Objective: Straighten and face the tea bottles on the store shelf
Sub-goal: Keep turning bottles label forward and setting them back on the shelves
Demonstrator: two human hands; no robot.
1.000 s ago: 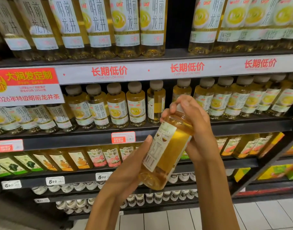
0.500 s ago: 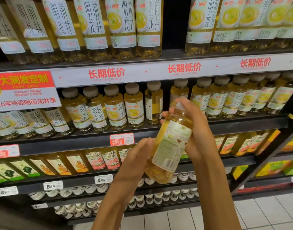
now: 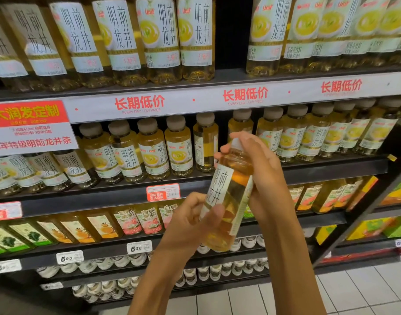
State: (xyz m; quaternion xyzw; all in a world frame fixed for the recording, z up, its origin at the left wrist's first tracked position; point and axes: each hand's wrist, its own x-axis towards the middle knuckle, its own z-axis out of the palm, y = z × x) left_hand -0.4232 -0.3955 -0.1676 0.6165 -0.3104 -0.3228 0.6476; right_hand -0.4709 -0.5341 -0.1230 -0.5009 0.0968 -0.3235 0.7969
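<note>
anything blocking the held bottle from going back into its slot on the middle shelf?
Nothing visible. The tea bottle, gripped by the left hand and right hand, is out in front of the shelf. A gap shows just behind it, between a side-turned bottle and the next bottle.

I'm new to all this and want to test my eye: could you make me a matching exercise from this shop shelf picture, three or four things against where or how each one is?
Things:
1. held tea bottle
2. left hand
3. right hand
4. sideways bottle

States:
A. grips the bottle's cap end
B. stands on the shelf, label turned away from the front
C. tilted in the air before the shelves
D. grips the bottle's lower part

Pairs: 1-C, 2-D, 3-A, 4-B
</note>
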